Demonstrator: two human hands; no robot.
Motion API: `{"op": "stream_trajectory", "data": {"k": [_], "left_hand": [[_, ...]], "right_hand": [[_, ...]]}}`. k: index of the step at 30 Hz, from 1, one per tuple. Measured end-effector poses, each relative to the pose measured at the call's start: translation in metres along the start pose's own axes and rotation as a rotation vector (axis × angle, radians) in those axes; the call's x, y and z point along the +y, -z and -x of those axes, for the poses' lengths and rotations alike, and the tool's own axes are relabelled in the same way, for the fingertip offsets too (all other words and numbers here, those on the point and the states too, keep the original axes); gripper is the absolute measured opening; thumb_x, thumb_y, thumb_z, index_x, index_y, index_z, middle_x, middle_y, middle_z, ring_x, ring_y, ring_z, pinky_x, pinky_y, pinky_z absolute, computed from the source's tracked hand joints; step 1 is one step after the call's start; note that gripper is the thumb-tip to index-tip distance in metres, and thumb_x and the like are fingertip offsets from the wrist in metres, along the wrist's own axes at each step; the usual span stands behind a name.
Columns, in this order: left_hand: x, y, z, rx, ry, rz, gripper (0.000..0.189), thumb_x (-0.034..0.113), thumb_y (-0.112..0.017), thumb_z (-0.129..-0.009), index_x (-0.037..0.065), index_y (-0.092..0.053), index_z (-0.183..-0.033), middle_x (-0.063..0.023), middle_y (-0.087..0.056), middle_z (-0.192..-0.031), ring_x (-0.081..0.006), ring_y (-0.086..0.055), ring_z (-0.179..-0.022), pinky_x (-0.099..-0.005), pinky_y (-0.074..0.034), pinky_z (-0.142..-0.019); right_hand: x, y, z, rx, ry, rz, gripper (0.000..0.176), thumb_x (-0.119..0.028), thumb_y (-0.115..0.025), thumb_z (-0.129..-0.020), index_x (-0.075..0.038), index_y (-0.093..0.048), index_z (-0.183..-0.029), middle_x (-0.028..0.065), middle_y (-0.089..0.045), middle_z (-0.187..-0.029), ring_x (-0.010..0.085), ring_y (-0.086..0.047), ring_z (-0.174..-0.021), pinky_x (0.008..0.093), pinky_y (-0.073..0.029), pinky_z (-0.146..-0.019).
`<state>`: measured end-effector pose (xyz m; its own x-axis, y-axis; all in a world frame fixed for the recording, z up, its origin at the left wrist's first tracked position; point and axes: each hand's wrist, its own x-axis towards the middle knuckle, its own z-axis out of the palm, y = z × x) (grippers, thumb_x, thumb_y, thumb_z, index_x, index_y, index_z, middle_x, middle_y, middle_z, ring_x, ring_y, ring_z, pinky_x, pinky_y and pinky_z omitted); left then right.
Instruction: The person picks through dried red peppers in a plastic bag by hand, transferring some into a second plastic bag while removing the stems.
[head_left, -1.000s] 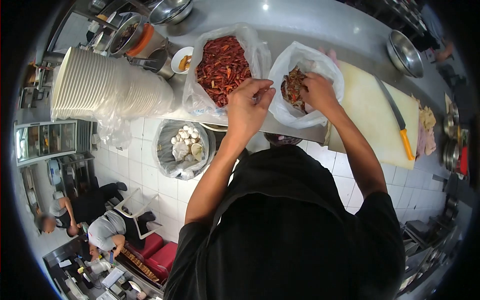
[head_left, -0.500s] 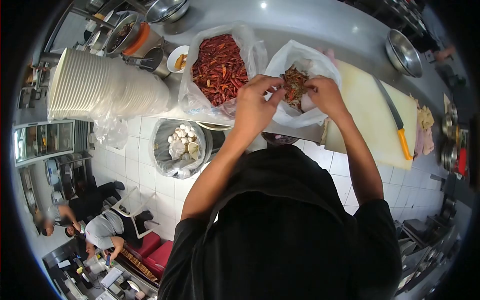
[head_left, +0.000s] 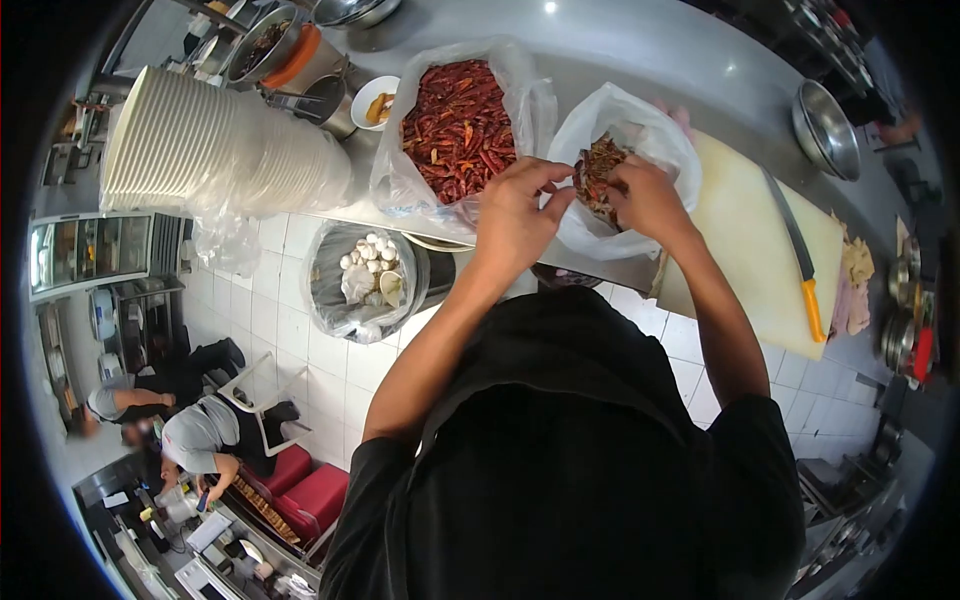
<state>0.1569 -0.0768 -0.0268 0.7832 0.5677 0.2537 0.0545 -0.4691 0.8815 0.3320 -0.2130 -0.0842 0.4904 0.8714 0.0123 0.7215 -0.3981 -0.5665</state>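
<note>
In front of me an open clear plastic bag [head_left: 670,150] holds brown and reddish dried chili pieces [head_left: 606,160]. Over its left edge, my left hand [head_left: 522,210] has thumb and forefinger curled together at a dark red dried chili [head_left: 581,174]. Inside the bag's mouth, my right hand [head_left: 648,200] is closed in a pinch against the pieces; its fingertips are partly hidden. Just left stands a larger plastic bag [head_left: 535,110] full of whole red dried chilies [head_left: 455,130], close beside my left hand.
Stacked white containers [head_left: 160,140] stand left, near a white bowl [head_left: 375,103]. A cutting board [head_left: 740,220] bears a yellow-handled knife [head_left: 800,255]; metal bowls [head_left: 827,130] are beyond. Below the counter edge is a lined bin [head_left: 325,290]. Two people [head_left: 205,435] are at lower left.
The whole counter has shifted slightly right in view as my head turned. My left fingertips now meet a dark red chili; my right hand stays pinched in the bag.
</note>
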Motion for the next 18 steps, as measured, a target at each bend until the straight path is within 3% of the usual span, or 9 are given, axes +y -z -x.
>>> {"op": "stream_trajectory", "data": {"k": [2, 3, 6, 9, 12, 15, 18], "left_hand": [[0.000, -0.006, 0.001, -0.025, -0.043, -0.004, 0.022, 0.001, -0.075, -0.079, 0.002, -0.074, -0.101, -0.0127, -0.070, -0.092, -0.0235, -0.068, -0.077, -0.0338, -0.054, -0.066], [0.001, -0.008, 0.001, -0.048, -0.031, -0.034, 0.025, 0.002, -0.077, -0.079, 0.003, -0.074, -0.104, -0.0098, -0.071, -0.092, -0.0180, -0.067, -0.077, -0.0295, -0.052, -0.071], [0.013, -0.013, 0.000, -0.070, -0.044, 0.008, 0.022, 0.001, -0.076, -0.080, 0.004, -0.075, -0.102, -0.0100, -0.071, -0.092, -0.0193, -0.068, -0.078, -0.0301, -0.052, -0.071], [0.011, -0.014, -0.002, -0.066, -0.045, 0.053, 0.018, 0.000, -0.074, -0.082, 0.002, -0.075, -0.100, -0.0108, -0.072, -0.088, -0.0188, -0.069, -0.080, -0.0295, -0.052, -0.071], [0.001, -0.001, -0.001, -0.025, 0.006, 0.060, 0.016, 0.000, -0.073, -0.083, -0.001, -0.075, -0.100, -0.0103, -0.072, -0.088, -0.0160, -0.068, -0.080, -0.0279, -0.052, -0.072], [-0.021, 0.021, -0.004, 0.089, 0.067, 0.057, 0.015, 0.000, -0.073, -0.085, -0.004, -0.074, -0.099, -0.0087, -0.072, -0.088, -0.0127, -0.067, -0.080, -0.0262, -0.052, -0.073], [-0.034, 0.048, -0.020, 0.213, 0.130, -0.018, 0.015, 0.001, -0.074, -0.086, -0.005, -0.074, -0.099, -0.0081, -0.072, -0.090, -0.0113, -0.066, -0.081, -0.0250, -0.051, -0.073]], "right_hand": [[-0.006, 0.015, 0.002, -0.028, -0.028, -0.218, 0.019, -0.013, -0.071, -0.080, 0.000, -0.072, -0.094, 0.0168, -0.068, -0.095, 0.0294, -0.067, -0.093, 0.0370, -0.052, -0.081], [-0.020, 0.033, 0.003, -0.164, -0.158, -0.427, 0.022, -0.014, -0.074, -0.083, 0.001, -0.072, -0.098, 0.0122, -0.071, -0.090, 0.0185, -0.067, -0.084, 0.0302, -0.051, -0.076], [-0.033, 0.048, 0.006, -0.303, -0.186, -0.769, 0.020, -0.014, -0.074, -0.085, 0.004, -0.072, -0.096, 0.0072, -0.071, -0.086, 0.0111, -0.063, -0.080, 0.0270, -0.050, -0.073], [-0.032, 0.047, 0.005, -0.298, -0.120, -0.900, 0.021, -0.014, -0.074, -0.087, 0.005, -0.073, -0.096, 0.0052, -0.071, -0.088, 0.0089, -0.062, -0.083, 0.0265, -0.050, -0.073], [-0.022, 0.033, 0.004, -0.250, -0.117, -0.879, 0.025, -0.013, -0.075, -0.083, 0.003, -0.073, -0.101, 0.0104, -0.072, -0.087, 0.0164, -0.066, -0.084, 0.0304, -0.051, -0.075], [-0.008, 0.005, 0.002, -0.105, 0.035, -0.116, 0.022, -0.011, -0.074, -0.082, -0.001, -0.073, -0.101, 0.0125, -0.070, -0.091, 0.0270, -0.068, -0.086, 0.0361, -0.052, -0.080], [0.004, -0.022, 0.002, -0.048, 0.082, 0.095, 0.020, -0.009, -0.072, -0.077, -0.003, -0.073, -0.095, 0.0166, -0.066, -0.091, 0.0371, -0.064, -0.088, 0.0445, -0.052, -0.083]]}}
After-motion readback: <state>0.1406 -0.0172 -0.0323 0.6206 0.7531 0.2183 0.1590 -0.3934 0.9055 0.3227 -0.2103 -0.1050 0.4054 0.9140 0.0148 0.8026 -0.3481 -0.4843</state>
